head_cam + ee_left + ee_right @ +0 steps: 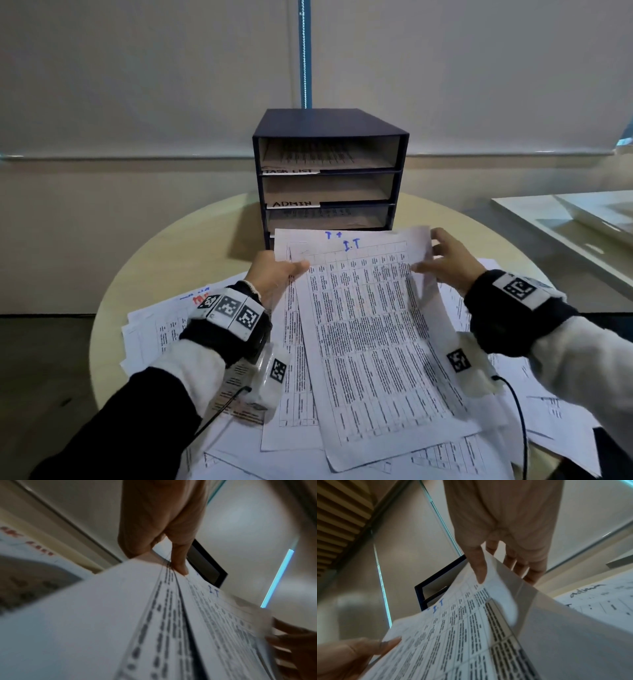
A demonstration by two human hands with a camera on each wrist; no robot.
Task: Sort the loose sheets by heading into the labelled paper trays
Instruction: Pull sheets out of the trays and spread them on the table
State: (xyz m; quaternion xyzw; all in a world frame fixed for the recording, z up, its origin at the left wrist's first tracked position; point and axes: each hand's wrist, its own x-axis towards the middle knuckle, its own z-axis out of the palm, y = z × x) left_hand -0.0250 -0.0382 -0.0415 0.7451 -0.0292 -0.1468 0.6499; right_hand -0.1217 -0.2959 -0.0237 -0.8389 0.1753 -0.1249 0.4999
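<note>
Round table (147, 253), pale wood, spread beneath both hands. Loose sheets (154, 329) scattered across it, under and on either side of the wrists. Dark paper tray unit (329, 126) just beyond the fingertips, stacked compartments open toward the hands; labels "TASK LIST" (289, 171) and "ADMIN" (293, 204) on the upper two shelves, lower labels hidden behind the held paper. Printed pages visible in the top compartment and in the third one down. Held sheets (370, 325), marked "I.T" in blue at the top, raised between the two hands and above the pile, top edge nearest the trays. Left hand (274, 274) pinching the upper left edge, thumb on top. Right hand (448, 260) pinching the upper right corner, thumb on the printed face, fingers (523, 566) behind.
</note>
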